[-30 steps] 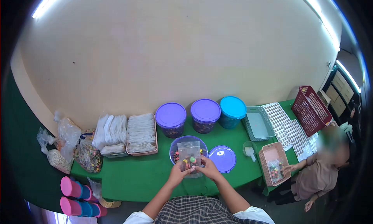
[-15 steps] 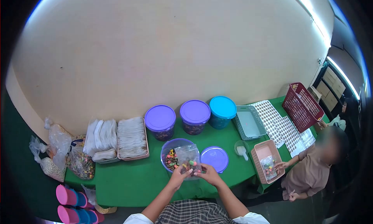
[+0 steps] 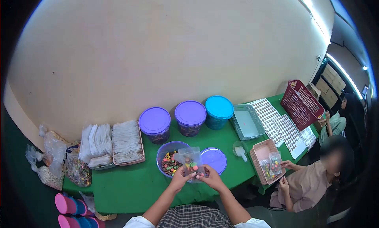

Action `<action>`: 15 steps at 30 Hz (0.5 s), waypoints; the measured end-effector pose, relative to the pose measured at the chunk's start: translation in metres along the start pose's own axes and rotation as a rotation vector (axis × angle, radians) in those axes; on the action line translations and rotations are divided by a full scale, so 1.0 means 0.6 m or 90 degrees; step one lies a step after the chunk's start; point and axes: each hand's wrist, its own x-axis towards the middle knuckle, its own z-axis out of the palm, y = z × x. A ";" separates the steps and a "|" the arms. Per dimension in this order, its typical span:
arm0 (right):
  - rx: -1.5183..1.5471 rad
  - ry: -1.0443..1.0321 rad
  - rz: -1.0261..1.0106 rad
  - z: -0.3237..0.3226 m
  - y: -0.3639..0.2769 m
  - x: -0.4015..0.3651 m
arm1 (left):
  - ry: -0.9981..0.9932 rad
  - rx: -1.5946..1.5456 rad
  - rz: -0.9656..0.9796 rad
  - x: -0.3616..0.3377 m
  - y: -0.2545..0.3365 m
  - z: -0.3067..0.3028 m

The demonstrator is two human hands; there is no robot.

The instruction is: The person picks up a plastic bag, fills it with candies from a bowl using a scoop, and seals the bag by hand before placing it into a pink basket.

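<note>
A clear plastic bag (image 3: 191,157) with colourful pieces at its bottom is held upright between my two hands. My left hand (image 3: 181,178) grips its lower left side, and my right hand (image 3: 211,178) its lower right side. Just behind and left of the bag stands an open purple tub (image 3: 160,164) with mixed colourful pieces (image 3: 170,163) inside, partly hidden by the bag. A round purple lid (image 3: 214,161) lies right of the tub on the green tablecloth (image 3: 130,188).
Lidded tubs (image 3: 190,117) stand behind. Trays of white packets (image 3: 127,143) and filled bags (image 3: 77,168) are left. To the right are a scoop (image 3: 240,152), a grey basket (image 3: 248,123), sticker sheets (image 3: 272,121), a red basket (image 3: 302,105) and a co-worker (image 3: 304,184) beside a pink basket (image 3: 262,149).
The view has shifted slightly, moving most things left. My hands still hold the bag, now slightly right relative to the tub. The co-worker's hands have shifted, and a filled bag stands higher in the pink basket.
</note>
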 end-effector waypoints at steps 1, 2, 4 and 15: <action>-0.032 0.010 -0.020 -0.001 0.010 0.002 | 0.000 0.000 -0.001 0.000 0.001 0.001; -0.064 0.021 -0.039 -0.003 0.021 0.003 | -0.008 0.005 0.008 0.000 0.001 0.002; -0.046 0.001 -0.024 -0.007 0.051 0.005 | -0.015 0.009 0.017 -0.003 0.000 0.002; 0.078 0.067 0.074 0.010 0.004 0.007 | 0.026 0.220 0.071 -0.004 -0.017 -0.019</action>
